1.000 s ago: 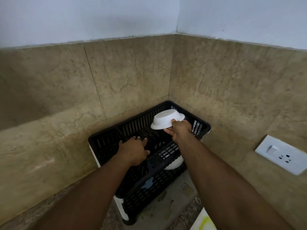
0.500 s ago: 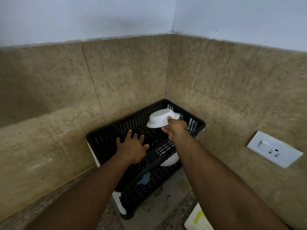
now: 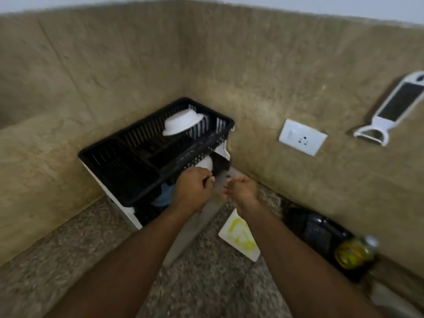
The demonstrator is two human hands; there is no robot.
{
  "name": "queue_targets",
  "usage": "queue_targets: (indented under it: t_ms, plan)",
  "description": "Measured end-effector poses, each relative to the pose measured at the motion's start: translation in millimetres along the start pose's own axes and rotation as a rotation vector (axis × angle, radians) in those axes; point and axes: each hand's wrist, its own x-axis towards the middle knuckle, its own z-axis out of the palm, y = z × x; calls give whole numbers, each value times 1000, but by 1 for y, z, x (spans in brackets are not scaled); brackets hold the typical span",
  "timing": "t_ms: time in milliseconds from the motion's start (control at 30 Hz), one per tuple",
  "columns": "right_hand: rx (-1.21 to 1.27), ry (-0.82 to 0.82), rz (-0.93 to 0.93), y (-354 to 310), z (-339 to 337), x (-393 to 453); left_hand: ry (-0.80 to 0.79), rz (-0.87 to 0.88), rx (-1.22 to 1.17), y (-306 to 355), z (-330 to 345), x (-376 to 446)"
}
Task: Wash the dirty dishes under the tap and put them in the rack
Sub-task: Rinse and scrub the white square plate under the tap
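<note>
A white bowl lies upside down in the back right corner of the black dish rack, and no hand touches it. My left hand hangs in front of the rack's near right corner, fingers loosely curled, holding nothing. My right hand is beside it to the right, also loosely curled and empty. Another white dish shows in the lower tier just beyond my left hand. The frame is blurred by motion.
The rack stands in the corner of tiled walls on a speckled counter. A white wall socket and a hanging white peeler are on the right wall. A white board with yellow marks and a green-labelled bottle lie at right.
My right hand let go of the bowl, which now rests in the rack. Both hands pulled back toward me, out of the rack. The view tilted down and to the right.
</note>
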Motion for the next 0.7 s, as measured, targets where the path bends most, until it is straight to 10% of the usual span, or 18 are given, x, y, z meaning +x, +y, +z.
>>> queue_targets:
  t_ms: [267,700]
  plan:
    - [-879,339,123,96,-108,-2,-465,-303,-6,9,109,-67]
    - [-562,327,225,156,-179,-14,-427,-602,-152,21,166,-116]
